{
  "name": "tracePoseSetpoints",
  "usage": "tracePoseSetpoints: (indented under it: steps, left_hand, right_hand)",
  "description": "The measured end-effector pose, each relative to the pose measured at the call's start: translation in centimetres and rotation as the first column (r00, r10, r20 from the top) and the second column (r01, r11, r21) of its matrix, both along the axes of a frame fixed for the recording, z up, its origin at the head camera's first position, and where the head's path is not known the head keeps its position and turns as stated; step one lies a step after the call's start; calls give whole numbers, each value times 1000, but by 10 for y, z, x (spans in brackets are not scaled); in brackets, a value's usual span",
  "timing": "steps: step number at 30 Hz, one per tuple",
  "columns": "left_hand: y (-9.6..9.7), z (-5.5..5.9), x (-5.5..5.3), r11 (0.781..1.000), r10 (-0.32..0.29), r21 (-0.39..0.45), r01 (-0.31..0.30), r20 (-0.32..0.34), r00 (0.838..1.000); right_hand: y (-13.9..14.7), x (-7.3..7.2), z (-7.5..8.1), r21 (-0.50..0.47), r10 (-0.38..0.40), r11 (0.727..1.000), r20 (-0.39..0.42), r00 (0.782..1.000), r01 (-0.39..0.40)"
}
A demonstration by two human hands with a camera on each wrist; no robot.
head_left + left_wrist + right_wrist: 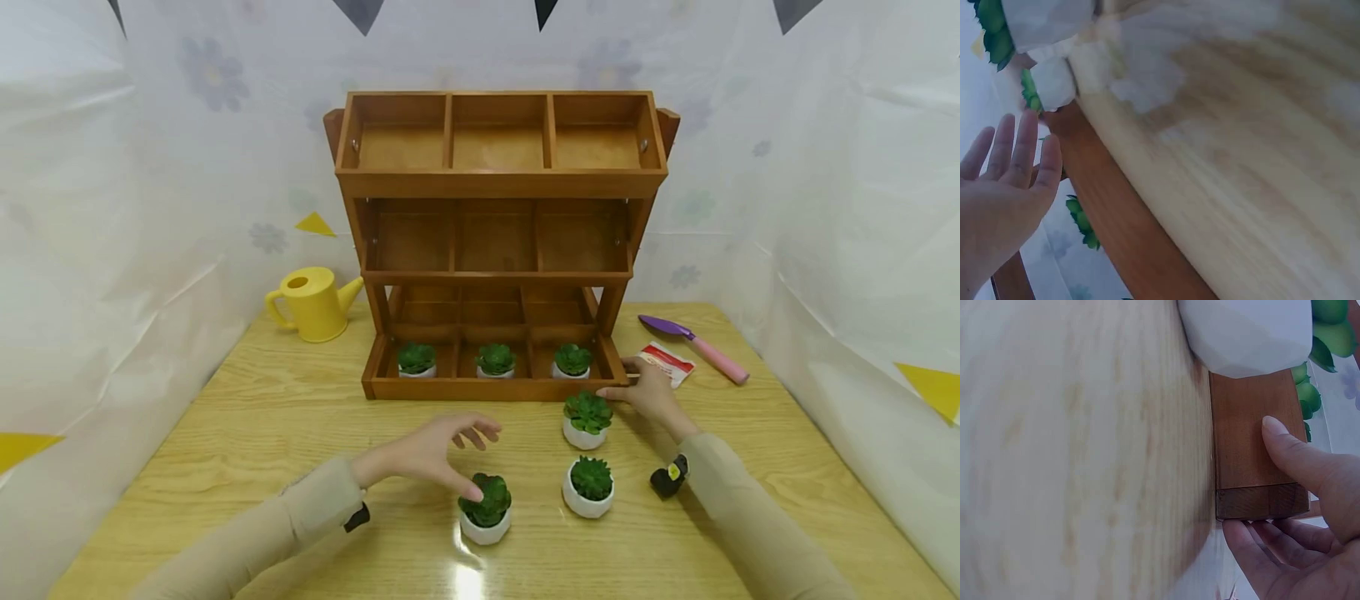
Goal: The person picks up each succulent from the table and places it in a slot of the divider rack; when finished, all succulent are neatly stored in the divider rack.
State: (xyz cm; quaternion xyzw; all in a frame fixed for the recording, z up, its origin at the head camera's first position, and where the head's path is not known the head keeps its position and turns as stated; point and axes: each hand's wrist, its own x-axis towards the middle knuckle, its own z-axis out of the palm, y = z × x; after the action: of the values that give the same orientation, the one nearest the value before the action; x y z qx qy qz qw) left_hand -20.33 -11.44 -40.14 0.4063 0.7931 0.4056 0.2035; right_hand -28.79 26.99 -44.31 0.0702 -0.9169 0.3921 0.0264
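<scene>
A brown wooden plant stand (495, 389) with divided tiers stands at the back of the table. My right hand (648, 392) grips the front right corner of its bottom tray. In the right wrist view, the thumb (1288, 447) lies on the front board (1254, 437) and the fingers sit against its end. My left hand (431, 454) hovers with loosely spread fingers, holding nothing. Below its thumb is a potted succulent (485, 508); contact cannot be told. Two more potted succulents, the nearer (588, 487) and the farther (587, 421), stand on the table by my right hand.
In the bottom tray sit a left succulent (417, 360), a middle one (496, 361) and a right one (572, 361). A yellow watering can (315, 308) stands left of the stand. To its right lie a purple-and-pink trowel (693, 346) and a red-and-white packet (666, 363).
</scene>
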Motion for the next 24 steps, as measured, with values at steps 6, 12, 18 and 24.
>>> tracePoseSetpoints:
  steps: [6,12,18,24]
  left_hand:
    - [-7,-13,7,995,-73,-70,75,33,997]
    - [-5,-26,8,990,-102,-97,107,50,993]
    - [-2,-31,9,988,-116,-104,118,26,993]
    - [0,-29,10,986,-125,-115,123,-11,992]
  right_hand:
    - [1,0,0,9,-6,1000,-15,1000,7]
    - [1,0,1,1,2,1000,1,1000,-2]
    - [0,0,0,0,-1,1000,5,1000,1]
    - [-1,0,-1,2,-7,1000,-1,1000,7]
